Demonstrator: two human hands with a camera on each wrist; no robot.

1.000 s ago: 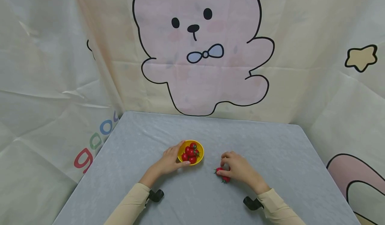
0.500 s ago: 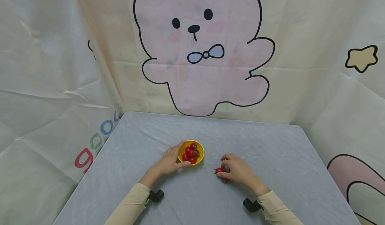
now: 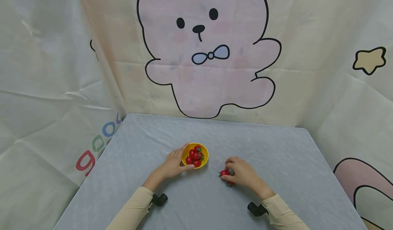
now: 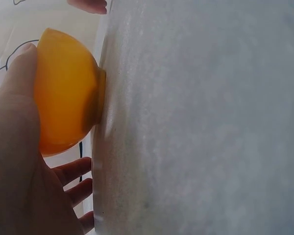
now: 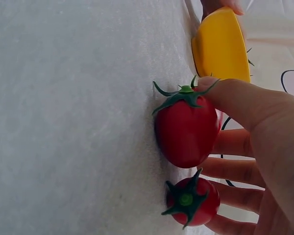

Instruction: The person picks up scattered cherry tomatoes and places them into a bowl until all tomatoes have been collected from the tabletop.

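Note:
My left hand (image 3: 172, 163) holds a small yellow bowl (image 3: 206, 160) by its side, thumb and fingers spread around the rim. Several red cherry tomatoes (image 3: 195, 156) with green tops lie inside it. To the right, my right hand (image 3: 244, 173) pinches a cherry tomato (image 3: 223, 173) between thumb and fingers, low at the table. Nearer the wrist camera a larger-looking tomato (image 5: 186, 129) lies on the cloth, with another tomato (image 5: 193, 200) beside it. In the head view my right hand partly covers these. The yellow bowl (image 4: 66, 93) stands on the table in the left wrist view.
A grey-blue cloth covers the table (image 3: 196, 206). Printed fabric with a bear drawing (image 3: 212, 80) hangs behind it, and plain pale fabric (image 3: 40, 86) closes off both sides. Black wrist cameras (image 3: 159, 200) sit on both forearms.
My right thumb and fingers have drawn together on the tomato, and the hand has shifted very slightly. My left hand and the bowl have stayed in place.

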